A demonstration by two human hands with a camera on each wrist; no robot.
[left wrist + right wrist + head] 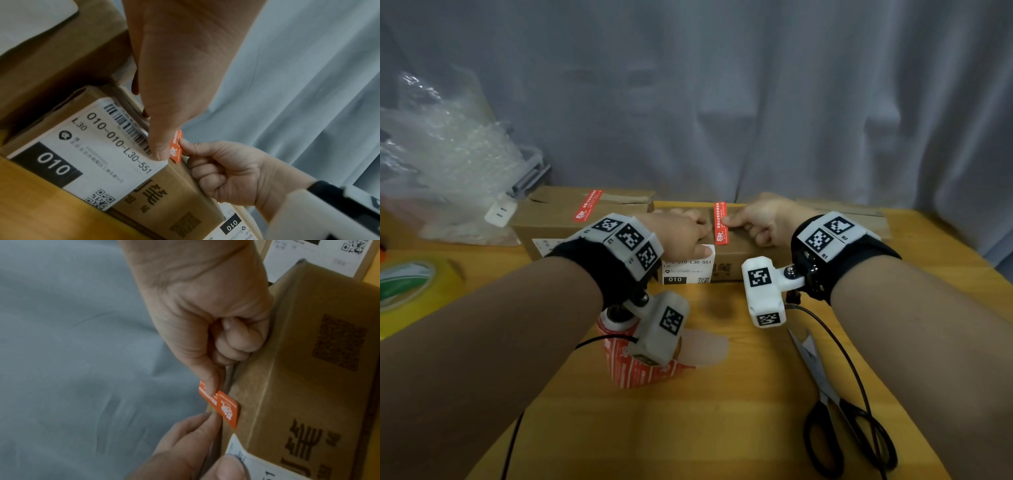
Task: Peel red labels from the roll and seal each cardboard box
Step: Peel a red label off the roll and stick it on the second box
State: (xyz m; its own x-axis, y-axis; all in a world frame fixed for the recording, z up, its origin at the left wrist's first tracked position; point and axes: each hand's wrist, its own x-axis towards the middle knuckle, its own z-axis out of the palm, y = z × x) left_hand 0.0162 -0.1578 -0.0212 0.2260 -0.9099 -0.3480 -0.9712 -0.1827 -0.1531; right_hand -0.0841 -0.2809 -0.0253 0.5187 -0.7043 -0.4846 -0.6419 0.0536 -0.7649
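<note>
The middle cardboard box (751, 255) carries a white shipping label and a red label (720, 222) folded over its top front edge. My right hand (763, 219) presses its thumb on that red label (226, 408), the other fingers curled in a fist against the box (308, 386). My left hand (681, 233) lies over the box top, a fingertip beside the red label (175, 149) and the thumb on the white shipping label (98, 154). The red label roll (647, 373) stands on the table under my left wrist, partly hidden.
A left box (558, 219) bears its own red label (587, 205); a third box (852, 216) sits behind my right hand. Scissors (835, 404) lie front right, a tape roll (404, 287) far left, bubble wrap (448, 154) back left. A grey curtain (756, 102) hangs behind.
</note>
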